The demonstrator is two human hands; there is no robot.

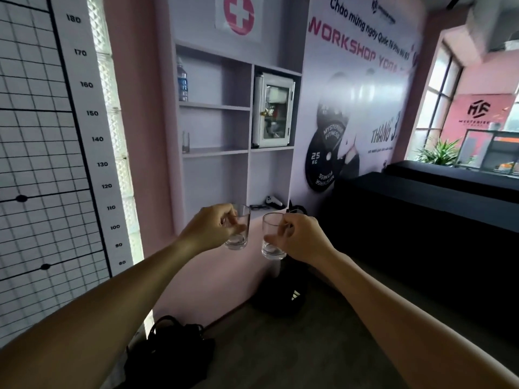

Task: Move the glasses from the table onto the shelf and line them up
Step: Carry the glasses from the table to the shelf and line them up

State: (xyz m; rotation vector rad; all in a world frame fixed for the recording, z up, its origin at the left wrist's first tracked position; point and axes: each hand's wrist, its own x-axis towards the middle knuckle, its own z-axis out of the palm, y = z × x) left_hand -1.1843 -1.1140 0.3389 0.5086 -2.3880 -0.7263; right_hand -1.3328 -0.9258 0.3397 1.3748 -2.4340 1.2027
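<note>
Right now you carry two glasses toward the shelf (pixel 214 153): your left hand (pixel 209 230) has its fingers clamped on the left glass (pixel 239 234), your right hand (pixel 304 238) has its fingers clamped on the right glass (pixel 271 238). Both glasses are upright, near each other but apart, low at 6 o'clock from the shelf bays. One glass (pixel 185 142) already stands at the far 9 o'clock end of the middle board, so I would set yours just beside it toward 3 o'clock, one at a time, bases flat, rims level, not clinking. Keep the grip low on the walls so your knuckles clear the board above. A bottle (pixel 182 80) stands one bay higher; a cabinet (pixel 273 110) fills the bay at 3 o'clock. No desk shows; bags (pixel 174 349) lie on the floor at 6 o'clock, so mind your feet.
</note>
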